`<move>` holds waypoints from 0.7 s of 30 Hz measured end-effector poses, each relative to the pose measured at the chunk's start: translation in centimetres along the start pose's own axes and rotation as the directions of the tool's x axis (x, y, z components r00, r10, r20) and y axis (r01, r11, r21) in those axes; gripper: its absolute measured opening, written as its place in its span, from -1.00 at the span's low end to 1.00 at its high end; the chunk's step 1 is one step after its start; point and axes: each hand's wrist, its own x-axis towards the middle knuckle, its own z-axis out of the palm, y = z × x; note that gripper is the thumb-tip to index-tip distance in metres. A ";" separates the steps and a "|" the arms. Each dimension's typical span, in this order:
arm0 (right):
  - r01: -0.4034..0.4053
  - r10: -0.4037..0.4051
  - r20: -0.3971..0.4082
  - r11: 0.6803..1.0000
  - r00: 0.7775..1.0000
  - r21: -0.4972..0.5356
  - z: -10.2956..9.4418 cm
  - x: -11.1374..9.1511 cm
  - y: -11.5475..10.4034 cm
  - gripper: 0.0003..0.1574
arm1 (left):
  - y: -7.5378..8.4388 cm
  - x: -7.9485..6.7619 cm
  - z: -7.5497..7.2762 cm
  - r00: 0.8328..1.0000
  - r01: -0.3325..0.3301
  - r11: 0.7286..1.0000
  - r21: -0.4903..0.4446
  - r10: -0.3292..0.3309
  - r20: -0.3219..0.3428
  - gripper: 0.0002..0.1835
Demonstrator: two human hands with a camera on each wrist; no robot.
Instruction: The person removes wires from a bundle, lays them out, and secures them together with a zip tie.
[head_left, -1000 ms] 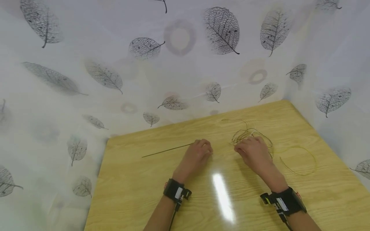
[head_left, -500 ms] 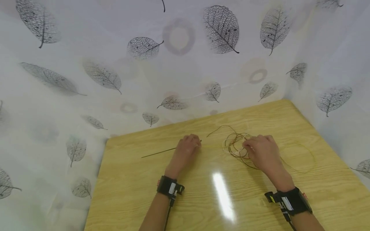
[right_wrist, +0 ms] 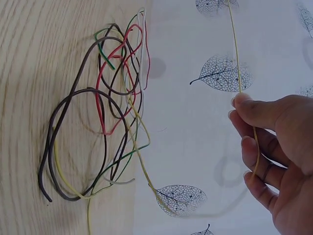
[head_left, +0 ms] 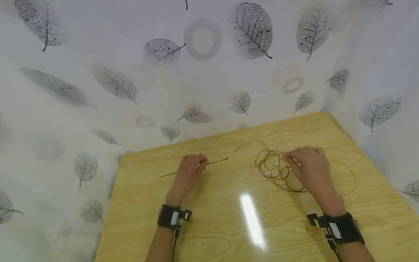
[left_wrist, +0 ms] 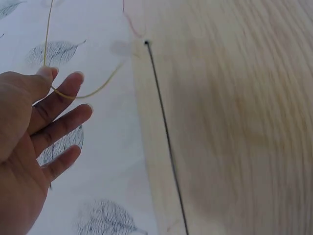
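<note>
My left hand (head_left: 187,171) pinches a thin yellow wire (left_wrist: 88,96) between thumb and index finger, its other fingers spread; a curved free end sticks out past them. In the right wrist view my right hand (right_wrist: 274,142) holds yellow wire (right_wrist: 234,49) between thumb and fingertips, a length of it running down along the fingers. Between the hands, a faint yellow line spans the head view. Just right of my left hand shows a straight black rod (left_wrist: 166,127) with a small knob at one end, lying on the table. A tangle of wires (right_wrist: 100,93) in brown, red, green, white and yellow lies beside my right hand.
Wood-grain table (head_left: 226,225) under both hands. Behind it and at its sides hangs a white leaf-printed curtain (head_left: 209,80). A yellow wire loop (head_left: 354,178) curves on the table right of my right hand.
My left hand has moved left along the black rod, baring its knobbed end. My right hand has shifted right, uncovering more of the tangle. The yellow line between the hands is longer.
</note>
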 end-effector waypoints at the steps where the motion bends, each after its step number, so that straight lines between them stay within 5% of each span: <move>1: 0.005 -0.005 -0.003 1.000 1.000 0.004 -0.1 0.1 -0.1 -0.77 | -0.3 -0.5 -0.7 1.000 0.011 1.000 -0.016 -0.011 -0.004 -0.93; 7: 0.015 -0.016 0.010 1.000 1.000 0.013 -0.3 0.2 -0.6 -0.75 | -3.2 -4.2 -4.3 0.996 0.082 0.990 -0.111 -0.083 -0.012 -0.91; 11: -0.025 0.018 0.107 0.998 0.994 0.065 -0.4 -0.3 -1.1 -0.80 | -5.7 -7.3 -5.8 0.988 0.146 0.975 -0.165 -0.154 -0.034 -0.91; 15: -0.071 0.044 0.218 0.990 0.975 0.118 -0.3 -0.9 -1.5 -0.84 | -7.8 -10.2 -6.6 0.973 0.219 0.963 -0.159 -0.228 -0.043 -0.90; 21: -0.069 0.033 0.256 0.988 0.966 0.136 0.1 -1.4 -1.9 -0.85 | -10.1 -13.8 -7.2 0.944 0.324 0.935 -0.144 -0.329 -0.012 -0.86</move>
